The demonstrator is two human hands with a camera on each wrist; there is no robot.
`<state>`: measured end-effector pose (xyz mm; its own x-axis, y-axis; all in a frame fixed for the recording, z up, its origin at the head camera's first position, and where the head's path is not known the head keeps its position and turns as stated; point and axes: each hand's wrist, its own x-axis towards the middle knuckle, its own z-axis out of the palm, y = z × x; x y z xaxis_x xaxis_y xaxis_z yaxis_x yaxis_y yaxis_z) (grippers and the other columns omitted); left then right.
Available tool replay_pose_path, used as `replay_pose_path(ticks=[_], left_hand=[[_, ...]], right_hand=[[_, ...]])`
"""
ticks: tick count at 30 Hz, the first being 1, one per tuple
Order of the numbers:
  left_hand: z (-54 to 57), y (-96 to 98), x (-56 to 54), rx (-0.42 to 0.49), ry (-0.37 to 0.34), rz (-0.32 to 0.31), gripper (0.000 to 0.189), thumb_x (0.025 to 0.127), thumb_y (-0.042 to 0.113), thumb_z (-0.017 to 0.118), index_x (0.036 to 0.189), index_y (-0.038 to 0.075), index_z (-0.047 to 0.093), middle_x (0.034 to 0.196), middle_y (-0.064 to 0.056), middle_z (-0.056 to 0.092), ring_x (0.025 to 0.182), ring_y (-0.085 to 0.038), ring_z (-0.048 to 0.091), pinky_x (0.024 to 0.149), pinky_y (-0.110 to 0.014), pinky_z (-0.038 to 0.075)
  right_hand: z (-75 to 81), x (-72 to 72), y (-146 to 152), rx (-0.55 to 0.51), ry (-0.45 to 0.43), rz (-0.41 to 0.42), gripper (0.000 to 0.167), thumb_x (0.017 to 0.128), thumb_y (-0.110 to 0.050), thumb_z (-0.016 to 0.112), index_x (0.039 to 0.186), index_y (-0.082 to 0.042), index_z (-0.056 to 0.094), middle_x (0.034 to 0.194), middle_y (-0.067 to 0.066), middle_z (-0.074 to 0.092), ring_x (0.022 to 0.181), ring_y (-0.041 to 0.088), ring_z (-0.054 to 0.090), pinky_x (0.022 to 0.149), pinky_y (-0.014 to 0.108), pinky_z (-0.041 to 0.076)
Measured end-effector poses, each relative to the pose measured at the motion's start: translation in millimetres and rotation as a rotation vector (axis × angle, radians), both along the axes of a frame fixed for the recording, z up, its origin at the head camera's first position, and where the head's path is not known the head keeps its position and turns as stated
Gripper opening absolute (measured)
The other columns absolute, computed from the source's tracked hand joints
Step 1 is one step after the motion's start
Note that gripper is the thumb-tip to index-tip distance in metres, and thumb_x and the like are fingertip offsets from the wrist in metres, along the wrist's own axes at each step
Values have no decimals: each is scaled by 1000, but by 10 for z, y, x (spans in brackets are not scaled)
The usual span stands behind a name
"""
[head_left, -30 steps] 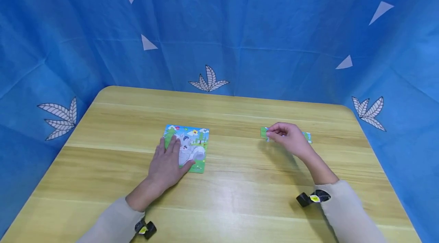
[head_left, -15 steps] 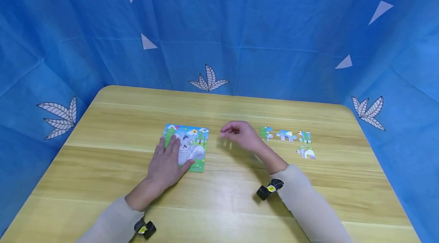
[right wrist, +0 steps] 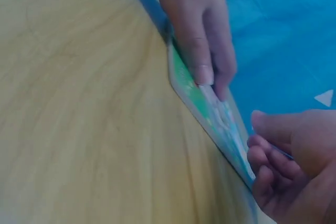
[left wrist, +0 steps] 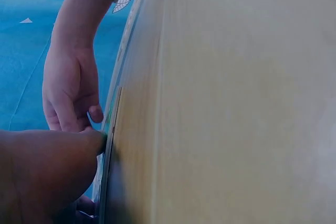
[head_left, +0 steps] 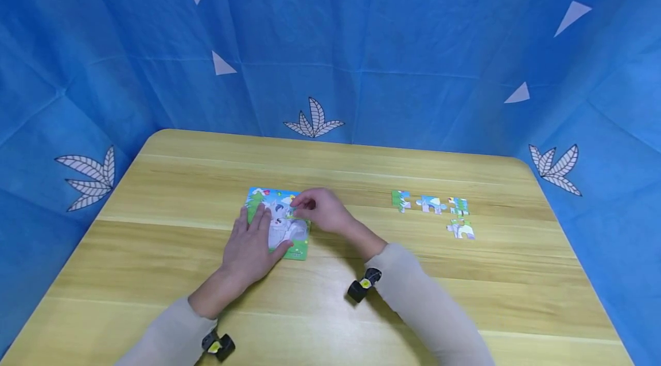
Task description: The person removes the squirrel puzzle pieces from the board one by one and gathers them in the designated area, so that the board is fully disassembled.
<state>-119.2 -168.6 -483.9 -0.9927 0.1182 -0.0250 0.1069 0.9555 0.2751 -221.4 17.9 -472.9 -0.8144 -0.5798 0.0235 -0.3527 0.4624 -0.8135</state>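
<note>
A square picture puzzle (head_left: pixel 296 251) with a cartoon animal lies on the table at centre-left. My left hand (head_left: pixel 250 251) rests flat over its left half, fingers spread and thumb near the lower edge. In the right wrist view its fingers press on the puzzle (right wrist: pixel 186 85). Over the upper right part, my right hand (head_left: pixel 325 211) hovers with fingers curled, fingertips close above the picture. Seen from the right wrist, a gap parts the right thumb (right wrist: pixel 278 127) from the fingers, and no piece shows between them. Part of the puzzle is hidden under both hands.
To the right lie loose puzzle pieces: a green one (head_left: pixel 400 199), a blue one (head_left: pixel 431 203), one with trees (head_left: pixel 458 206) and, just below it, a pale one (head_left: pixel 461 229). A blue curtain (head_left: pixel 413 56) hangs behind the wooden table (head_left: pixel 206 165).
The right hand has moved left from the loose pieces to the puzzle, uncovering those pieces. My left hand stays in place on the puzzle.
</note>
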Motion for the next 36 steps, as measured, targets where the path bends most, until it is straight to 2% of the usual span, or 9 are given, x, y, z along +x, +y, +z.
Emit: replay_pose_path(ticks=[7, 16, 24, 29, 33, 36], left_hand=[[25, 9, 15, -7, 1, -5, 85, 98, 55, 61, 149, -10, 40, 160, -29, 31, 148, -56, 16, 118, -63, 24], [19, 11, 11, -7, 1, -9, 87, 98, 55, 60, 150, -11, 38, 159, -29, 32, 148, -55, 17, 118, -63, 25], [2, -28, 16, -14, 20, -24, 87, 98, 56, 60, 150, -11, 39, 158, -30, 33, 147, -56, 20, 118, -62, 26], [7, -104, 40, 31, 21, -46, 84, 99, 48, 62, 152, -12, 35, 160, -31, 30, 149, -52, 19, 120, -58, 23], [9, -180, 61, 97, 28, -38, 86, 99, 40, 66, 151, -17, 29, 160, -35, 24, 150, -48, 19, 121, -57, 23], [2, -217, 75, 118, 21, -38, 86, 101, 37, 63, 152, -19, 24, 160, -36, 19, 151, -47, 16, 122, -57, 20]], right_hand=[[-65, -8, -123, 90, 26, -40, 8, 93, -11, 75, 100, -8, 78, 83, -2, 67, 75, 10, 55, 67, 21, 46], [-46, 29, -233, 218, 32, -100, 9, 88, -20, 82, 96, -16, 80, 74, -9, 62, 71, 8, 54, 66, 21, 42], [-47, 77, -328, 264, 34, -136, 7, 89, -26, 81, 91, -21, 77, 71, -12, 57, 67, 5, 50, 61, 21, 37], [-40, 88, -344, 276, 40, -160, 6, 89, -26, 81, 88, -22, 77, 70, -13, 57, 66, 5, 50, 59, 22, 35], [-34, 95, -348, 278, 39, -165, 6, 89, -25, 81, 88, -22, 76, 71, -12, 57, 66, 5, 50, 60, 22, 35], [-21, 100, -356, 285, 34, -172, 7, 89, -25, 81, 87, -22, 76, 71, -12, 57, 66, 5, 50, 60, 22, 35]])
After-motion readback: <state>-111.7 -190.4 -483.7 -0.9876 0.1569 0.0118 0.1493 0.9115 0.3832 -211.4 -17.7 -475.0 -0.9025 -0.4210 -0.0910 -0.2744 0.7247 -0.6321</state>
